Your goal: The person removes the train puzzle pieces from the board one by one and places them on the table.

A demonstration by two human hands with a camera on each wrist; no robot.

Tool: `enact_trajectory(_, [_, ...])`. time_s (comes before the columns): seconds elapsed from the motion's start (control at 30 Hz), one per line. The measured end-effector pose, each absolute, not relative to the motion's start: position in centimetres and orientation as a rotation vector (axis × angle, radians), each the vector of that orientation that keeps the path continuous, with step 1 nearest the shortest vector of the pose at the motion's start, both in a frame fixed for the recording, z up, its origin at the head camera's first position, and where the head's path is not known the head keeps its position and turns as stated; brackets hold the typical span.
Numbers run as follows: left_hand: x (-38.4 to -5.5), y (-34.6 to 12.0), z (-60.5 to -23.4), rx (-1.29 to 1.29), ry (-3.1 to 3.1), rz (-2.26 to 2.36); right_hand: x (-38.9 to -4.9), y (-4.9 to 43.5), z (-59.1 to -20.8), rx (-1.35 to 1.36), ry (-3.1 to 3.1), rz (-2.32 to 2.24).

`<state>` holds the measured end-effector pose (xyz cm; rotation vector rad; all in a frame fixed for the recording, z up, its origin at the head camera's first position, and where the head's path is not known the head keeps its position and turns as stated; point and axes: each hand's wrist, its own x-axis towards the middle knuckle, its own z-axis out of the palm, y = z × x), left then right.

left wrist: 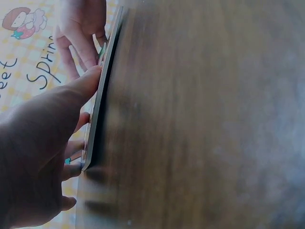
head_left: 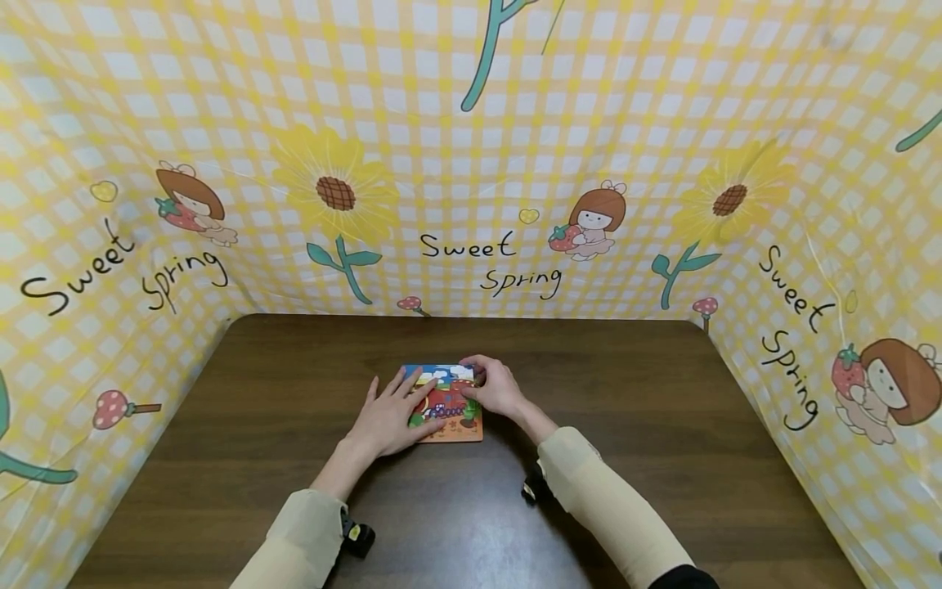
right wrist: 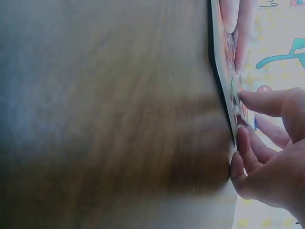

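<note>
A thin, square-cornered jigsaw board (head_left: 450, 406) with a bright cartoon scene lies flat on the wood-grain tabletop (head_left: 221, 458). At the board's far right part, the right hand (head_left: 497, 389) seems to pinch a small puzzle piece (right wrist: 242, 118) between thumb and fingers; whether it sits fully in its slot cannot be told. Over the board's left part, the left hand (head_left: 386, 419) rests with fingers spread and gripping nothing, probably to steady the board while the other hand works. Nearer the person than the board are two cream sleeves (head_left: 294, 532); beyond the board hangs a yellow-checked cloth (head_left: 456, 164), likely put up as a plain enclosure.
</note>
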<state>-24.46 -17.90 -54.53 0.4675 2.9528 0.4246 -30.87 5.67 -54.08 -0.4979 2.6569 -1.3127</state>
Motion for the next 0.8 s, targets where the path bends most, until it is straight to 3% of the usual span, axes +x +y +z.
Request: enact_trajectory(0.8, [-24.40, -17.93, -54.50, 0.485, 2.952, 0.459, -30.64, 5.91, -54.87, -0.792, 2.757, -1.263])
